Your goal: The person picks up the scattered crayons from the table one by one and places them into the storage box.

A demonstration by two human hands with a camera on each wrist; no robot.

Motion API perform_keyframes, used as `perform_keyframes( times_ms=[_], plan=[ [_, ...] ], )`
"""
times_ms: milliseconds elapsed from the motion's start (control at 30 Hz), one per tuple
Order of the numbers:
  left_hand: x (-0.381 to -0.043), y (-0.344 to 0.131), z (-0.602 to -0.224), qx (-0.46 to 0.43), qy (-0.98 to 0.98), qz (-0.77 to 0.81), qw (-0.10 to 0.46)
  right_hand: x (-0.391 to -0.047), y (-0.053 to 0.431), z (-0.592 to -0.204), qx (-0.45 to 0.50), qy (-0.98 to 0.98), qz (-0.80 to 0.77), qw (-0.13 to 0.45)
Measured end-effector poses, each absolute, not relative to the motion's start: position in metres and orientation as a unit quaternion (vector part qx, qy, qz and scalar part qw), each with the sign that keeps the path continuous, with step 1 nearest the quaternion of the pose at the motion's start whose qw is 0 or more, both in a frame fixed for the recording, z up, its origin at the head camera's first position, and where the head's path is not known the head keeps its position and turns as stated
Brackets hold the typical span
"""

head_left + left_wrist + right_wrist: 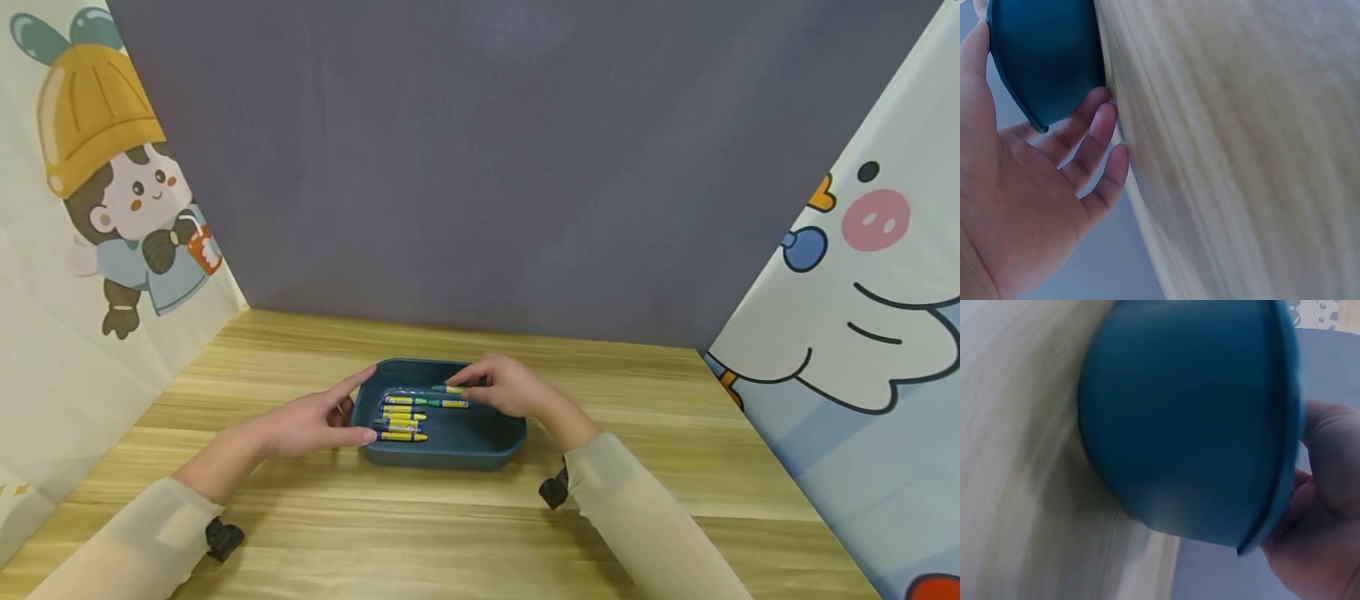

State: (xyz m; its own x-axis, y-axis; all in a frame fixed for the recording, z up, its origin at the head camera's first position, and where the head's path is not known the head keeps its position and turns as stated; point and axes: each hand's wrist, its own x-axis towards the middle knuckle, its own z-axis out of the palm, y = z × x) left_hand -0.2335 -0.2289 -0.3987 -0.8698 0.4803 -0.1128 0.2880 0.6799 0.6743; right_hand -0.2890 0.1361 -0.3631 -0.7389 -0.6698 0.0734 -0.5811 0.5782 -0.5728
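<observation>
A dark teal tray [450, 458] stands on the table with several crayons in it. At its left end, my left hand [303, 423] holds the tray, thumb at the front rim and index finger near the back corner. Other fingers [1088, 147] of that hand bend along the outer wall in the left wrist view. My right hand [510, 386] reaches over the tray and pinches a green crayon [453, 389] with a yellow wrapper. Just below it lies another green crayon [450, 404]. A column of yellow and green crayons [401, 417] lies along the tray's left side.
The wood-grain table [420, 533] extends around the tray. Behind it rises a grey panel [480, 167]. Printed cartoon sheets flank both sides, a figure in a yellow hat [105, 108] on the left. In the right wrist view, the tray wall [1191, 425] hides the right fingertips.
</observation>
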Motion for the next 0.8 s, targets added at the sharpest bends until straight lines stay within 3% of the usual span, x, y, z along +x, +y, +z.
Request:
perform_keyframes(
  times_ms=[800],
  plan=[
    [-0.232, -0.228, -0.397, 0.22, 0.901, 0.346, 0.139, -0.287, 0.111, -0.388, -0.315, 0.941, -0.106, 0.062]
  ],
)
